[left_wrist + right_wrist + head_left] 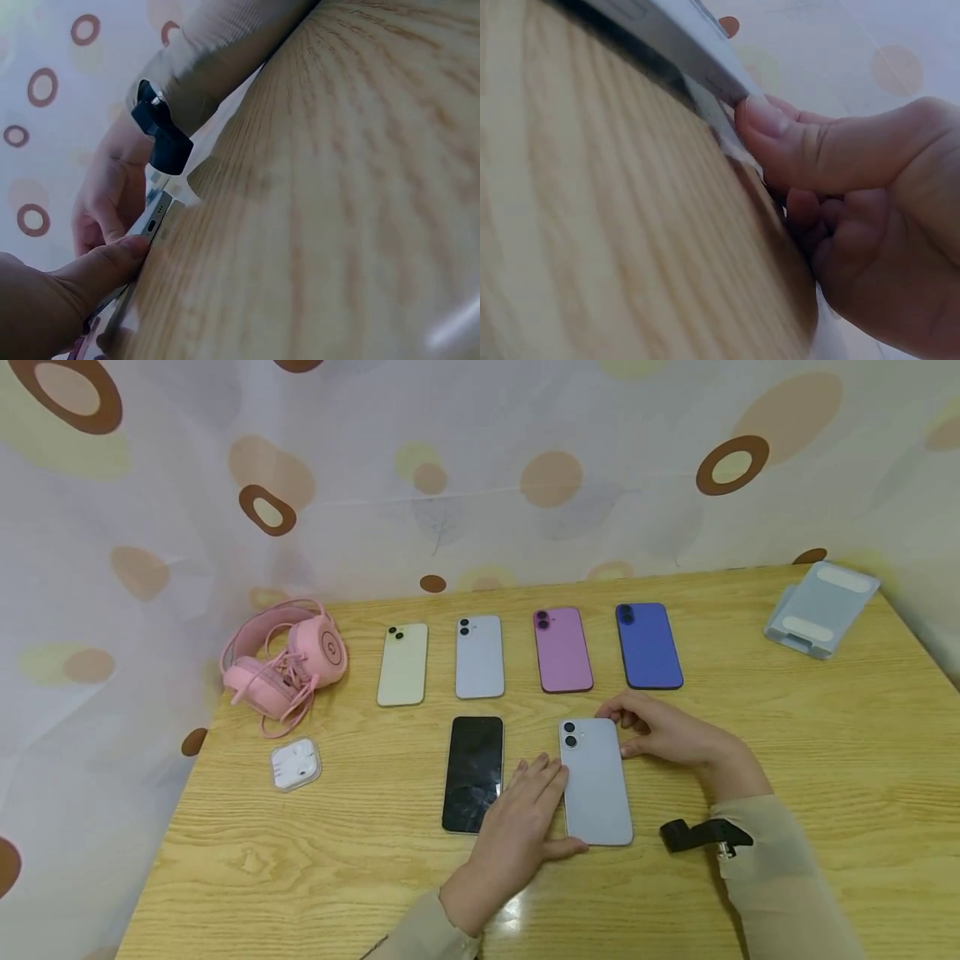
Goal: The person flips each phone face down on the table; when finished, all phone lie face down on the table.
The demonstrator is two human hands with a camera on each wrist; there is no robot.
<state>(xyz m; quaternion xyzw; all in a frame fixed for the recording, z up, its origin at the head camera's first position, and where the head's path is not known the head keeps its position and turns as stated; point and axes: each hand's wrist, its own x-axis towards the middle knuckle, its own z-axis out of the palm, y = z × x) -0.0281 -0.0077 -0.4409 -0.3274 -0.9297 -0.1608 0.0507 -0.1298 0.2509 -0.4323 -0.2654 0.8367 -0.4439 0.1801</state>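
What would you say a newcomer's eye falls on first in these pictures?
Probably the pink over-ear headphones, at the back left of the wood-grained table. Next, the vivid blue rectangular phone, just beyond the right hand. Nearer, a pale rectangular phone is between that hand and the left hand.

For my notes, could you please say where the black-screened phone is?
In the head view, the black-screened phone is central, beside the left hand, left of the phone it touches.
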